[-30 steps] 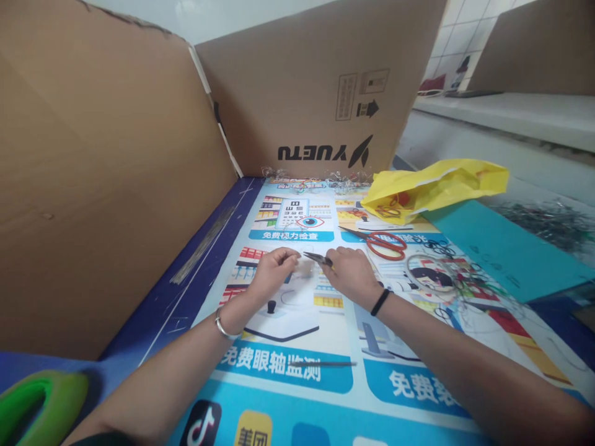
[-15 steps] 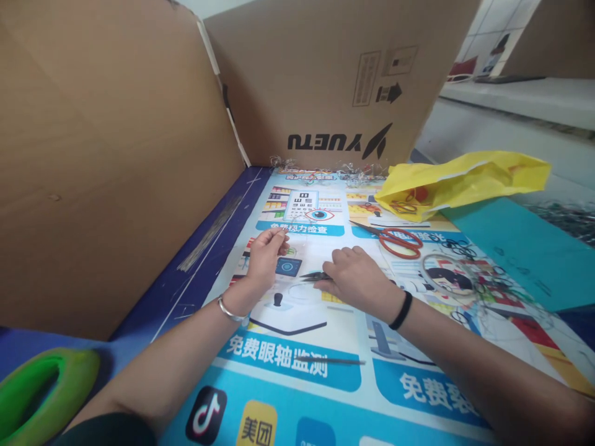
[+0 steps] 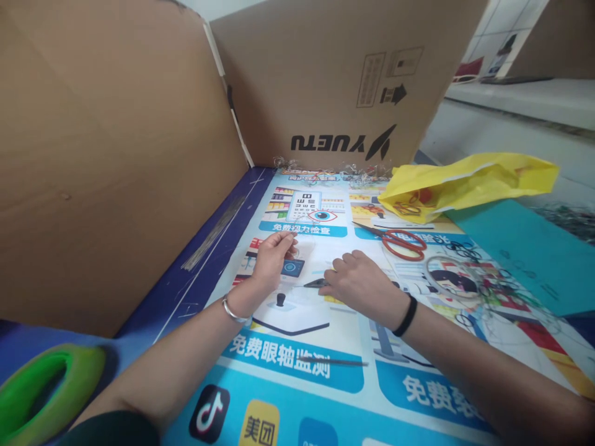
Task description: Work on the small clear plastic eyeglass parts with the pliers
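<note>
- Surface [image 3: 139,328]: blue, overlaid by a printed sheet [image 3: 292,396]; cardboard panels [image 3: 297,80] stand at the left and rear.
- Right hand [image 3: 360,282]: closed around the pliers [image 3: 315,283], palm down, grips concealed.
- Pliers: dark, tapered jaws project from the thumb side of the right hand and point left; they lie to the right of the left hand and nearer the viewer, apart from it.
- Left hand [image 3: 275,260]: thumb and fingertips pinched together; whether anything thin sits between them cannot be told.
- Scissors [image 3: 403,243]: red-handled, beyond the right hand, near the yellow bag [image 3: 465,186].
- Slim rod [image 3: 337,362]: on the sheet, nearer the viewer than both hands.
</note>
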Demonstrator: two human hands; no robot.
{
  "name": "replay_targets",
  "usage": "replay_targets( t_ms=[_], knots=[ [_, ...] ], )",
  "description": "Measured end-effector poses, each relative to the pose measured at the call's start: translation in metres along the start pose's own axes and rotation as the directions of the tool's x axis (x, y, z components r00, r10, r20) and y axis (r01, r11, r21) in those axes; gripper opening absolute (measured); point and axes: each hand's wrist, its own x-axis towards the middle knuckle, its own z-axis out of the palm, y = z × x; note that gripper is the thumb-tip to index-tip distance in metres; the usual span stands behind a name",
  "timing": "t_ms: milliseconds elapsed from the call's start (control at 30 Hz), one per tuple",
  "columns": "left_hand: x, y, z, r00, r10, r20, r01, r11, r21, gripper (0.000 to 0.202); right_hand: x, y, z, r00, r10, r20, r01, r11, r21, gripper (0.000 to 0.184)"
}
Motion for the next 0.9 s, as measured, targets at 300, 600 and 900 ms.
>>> replay_targets(
  t_ms=[300,600,900],
  knots=[
    [-0.005,0.005,0.001,0.993,-0.088,0.083,0.095,0.992,-0.082,0.023,0.001,0.029,0.016,0.933,0.355,-0.05,-0.359,0.928,-0.097,0.044],
    [-0.016,0.012,0.009,0.916,-0.207,0.343,0.238,0.97,-0.05,0.019,0.003,0.032,0.019,0.885,0.462,-0.056,-0.464,0.885,-0.039,0.055],
    [-0.015,0.012,0.008,0.886,-0.202,0.416,0.296,0.939,-0.174,0.016,0.004,0.027,0.017,0.898,0.439,-0.021,-0.439,0.898,0.019,0.049]
  ],
)
